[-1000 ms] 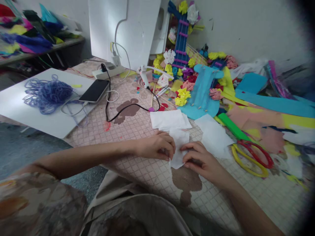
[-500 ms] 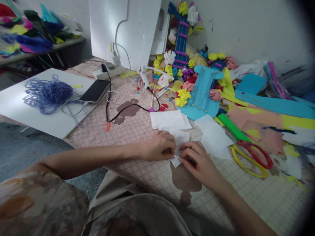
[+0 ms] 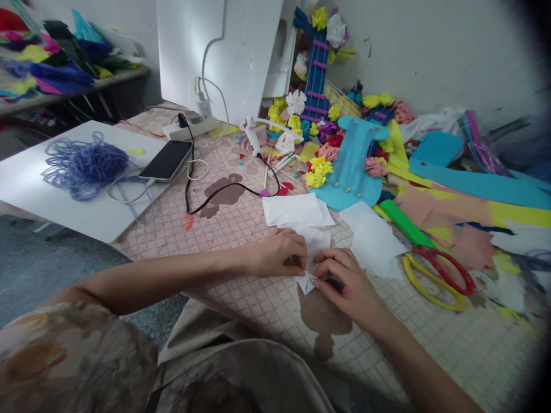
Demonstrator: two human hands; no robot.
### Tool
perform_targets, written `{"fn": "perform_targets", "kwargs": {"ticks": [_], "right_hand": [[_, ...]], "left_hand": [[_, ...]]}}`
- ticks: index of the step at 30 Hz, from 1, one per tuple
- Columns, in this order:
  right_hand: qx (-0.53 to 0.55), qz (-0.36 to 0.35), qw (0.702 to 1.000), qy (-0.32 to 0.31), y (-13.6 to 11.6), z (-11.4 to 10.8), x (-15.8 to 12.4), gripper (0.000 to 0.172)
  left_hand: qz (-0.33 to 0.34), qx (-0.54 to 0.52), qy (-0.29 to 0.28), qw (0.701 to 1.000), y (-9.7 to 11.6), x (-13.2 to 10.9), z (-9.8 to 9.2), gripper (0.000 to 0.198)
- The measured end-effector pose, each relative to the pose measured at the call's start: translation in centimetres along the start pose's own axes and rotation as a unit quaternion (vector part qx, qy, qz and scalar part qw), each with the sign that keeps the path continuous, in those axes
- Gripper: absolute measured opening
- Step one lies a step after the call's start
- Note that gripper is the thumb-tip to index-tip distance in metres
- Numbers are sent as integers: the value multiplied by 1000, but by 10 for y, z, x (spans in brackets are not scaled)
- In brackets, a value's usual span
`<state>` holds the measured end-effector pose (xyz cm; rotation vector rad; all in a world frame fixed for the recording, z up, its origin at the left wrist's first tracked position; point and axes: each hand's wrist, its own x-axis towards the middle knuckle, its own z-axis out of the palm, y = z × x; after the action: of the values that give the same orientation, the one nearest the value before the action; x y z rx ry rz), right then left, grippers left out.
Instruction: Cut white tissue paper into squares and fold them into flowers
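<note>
A small white paper piece (image 3: 313, 243) lies on the tiled-pattern table between my hands, its near end folded to a point. My left hand (image 3: 284, 253) pinches its left side near the fold. From the right, my right hand (image 3: 342, 281) pinches the same paper with thumb and fingertips close to the left ones. Just beyond the hands is a stack of white paper sheets (image 3: 297, 210). More white paper (image 3: 373, 238) lies to the right of my right hand.
Red and yellow scissors (image 3: 434, 278) and a green strip (image 3: 407, 222) are at the right. Behind stand a blue paper shape (image 3: 350, 160) and a glue gun (image 3: 252, 135) with its black cord. A phone (image 3: 166, 160) and blue yarn (image 3: 86, 163) lie left.
</note>
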<state>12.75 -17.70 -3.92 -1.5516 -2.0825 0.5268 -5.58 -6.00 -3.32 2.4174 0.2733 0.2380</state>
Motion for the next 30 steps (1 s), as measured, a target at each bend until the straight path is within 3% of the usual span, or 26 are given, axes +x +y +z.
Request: {"fn": "perform_targets", "kwargs": {"ticks": [12,23,30], "right_hand": [[79,-1,989,-123,12,-19,-4,8],[-4,-9,1000,-6,-2,-1,-1,10],[-7,-6,1000,4,-3,1,-1,11]], "left_hand": [[88,-20,-63,994,-14,-3,-10,5],[29,13,7,999,-6,-3,1,5],[1,26,5,1000,0,-1,3,8]]}}
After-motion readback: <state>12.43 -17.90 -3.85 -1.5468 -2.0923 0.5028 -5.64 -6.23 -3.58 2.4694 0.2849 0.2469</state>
